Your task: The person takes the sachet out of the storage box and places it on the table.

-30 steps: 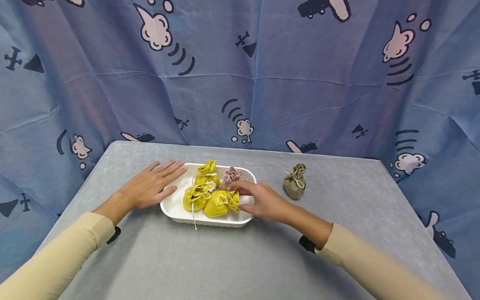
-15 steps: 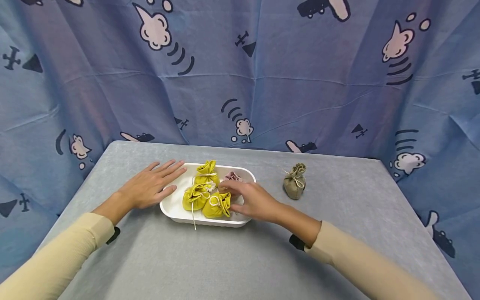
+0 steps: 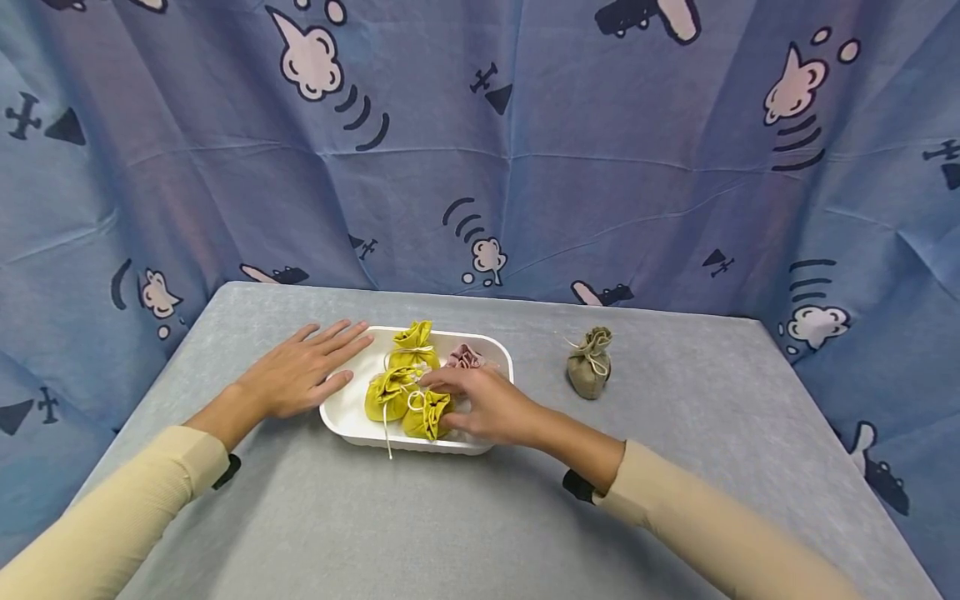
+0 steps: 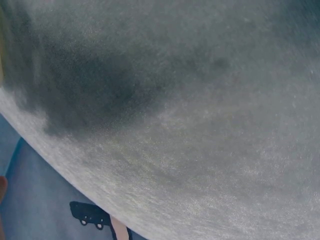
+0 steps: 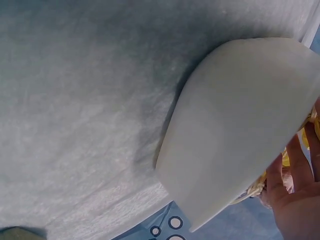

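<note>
We had the near yellow bag [image 3: 423, 419] sitting along the near side of the white tray [image 3: 348, 408], roughly midway, with our right hand [image 3: 491, 402] leaning in over it from the right. Thumb and fingers were part-spread around its gathered top; whether we were properly pinching it or just nudging, we couldn't tell. Our left hand [image 3: 303, 371] was spread wide at the tray's left end, fingers straight.

Our take on doing this bit well: short, low moves. A cloth bag probably slumps if shoved from the top, so getting fingers down by its belly seemed smarter. We also had to mind the left yellow bag [image 3: 384, 398] just beside it, whose string [image 3: 389, 437] hung over the near rim and looked easy to snag.

Room-wise, the near rim was close to our thumb and the pink bag [image 3: 463, 357] sat just beyond our knuckles, so lifting up before backing out looked cleanest. The tray's left end had a bare strip. Outside, the green bag [image 3: 589, 367] stood well apart to the right on the grey table [image 3: 360, 517], leaving loads of space on the near side.
</note>
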`<state>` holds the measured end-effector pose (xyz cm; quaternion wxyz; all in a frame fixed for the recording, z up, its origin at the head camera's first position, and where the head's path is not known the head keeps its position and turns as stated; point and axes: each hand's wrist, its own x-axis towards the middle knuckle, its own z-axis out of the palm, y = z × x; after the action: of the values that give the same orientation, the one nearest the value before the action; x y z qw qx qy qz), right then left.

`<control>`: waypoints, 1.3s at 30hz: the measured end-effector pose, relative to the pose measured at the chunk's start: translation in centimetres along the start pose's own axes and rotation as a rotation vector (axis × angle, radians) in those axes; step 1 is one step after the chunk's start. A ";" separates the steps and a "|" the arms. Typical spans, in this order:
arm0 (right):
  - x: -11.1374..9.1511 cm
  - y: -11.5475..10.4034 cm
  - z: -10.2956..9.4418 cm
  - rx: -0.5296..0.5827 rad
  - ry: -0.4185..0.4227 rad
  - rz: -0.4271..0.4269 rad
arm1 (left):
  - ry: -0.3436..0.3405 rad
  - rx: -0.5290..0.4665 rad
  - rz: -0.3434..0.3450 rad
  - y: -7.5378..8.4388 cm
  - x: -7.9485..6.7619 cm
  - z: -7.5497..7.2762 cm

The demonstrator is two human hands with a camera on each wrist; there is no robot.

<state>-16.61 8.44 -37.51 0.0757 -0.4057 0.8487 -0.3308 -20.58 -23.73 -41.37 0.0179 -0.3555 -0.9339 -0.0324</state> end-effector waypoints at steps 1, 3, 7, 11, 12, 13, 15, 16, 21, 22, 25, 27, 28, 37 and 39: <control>0.0 0.0 0.0 -0.005 -0.004 -0.001 | 0.000 0.001 0.001 0.0 0.0 0.0; -0.1 0.1 0.1 -0.007 -0.007 -0.004 | 0.000 0.003 0.001 0.0 0.1 0.0; -0.3 0.3 0.2 -0.017 0.013 -0.042 | -0.004 0.004 0.002 0.1 0.1 0.0; -0.4 0.4 0.2 -0.010 0.045 -0.069 | -0.007 -0.003 0.000 0.1 0.1 -0.1; -0.4 0.4 0.2 -0.007 0.050 -0.069 | -0.007 -0.003 0.001 0.1 0.1 -0.1; -0.4 0.4 0.2 -0.005 0.054 -0.066 | -0.006 -0.002 0.001 0.1 0.1 -0.1; -0.4 0.3 0.2 0.001 0.054 -0.057 | -0.005 0.000 0.004 0.1 0.1 0.0; -0.5 0.2 0.1 0.001 0.054 -0.052 | -0.004 0.001 0.005 0.1 0.1 0.0; -0.5 0.0 -0.2 -0.003 0.054 -0.026 | -0.001 0.005 0.009 0.1 0.1 0.1; -0.5 -0.1 -0.3 -0.003 0.055 -0.024 | -0.001 0.004 0.009 0.1 0.1 0.1; -0.6 -0.1 -0.7 0.014 0.052 -0.023 | -0.006 0.003 0.005 0.1 0.1 0.1; -0.7 -0.1 -1.0 0.034 0.050 -0.028 | -0.009 0.003 0.003 0.1 0.1 0.2; -0.7 -0.1 -1.2 0.043 0.048 -0.030 | -0.009 0.002 0.004 0.1 0.1 0.2; -1.2 -1.1 -3.8 0.061 0.040 -0.043 | -0.001 0.010 0.011 0.0 0.1 0.2; -1.3 -1.4 -4.3 0.056 0.042 -0.047 | -0.004 0.010 0.009 0.0 0.1 0.2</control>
<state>-16.55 10.97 -33.47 0.0615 -0.4161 0.8308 -0.3646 -20.70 -23.66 -41.51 0.0178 -0.3597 -0.9325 -0.0270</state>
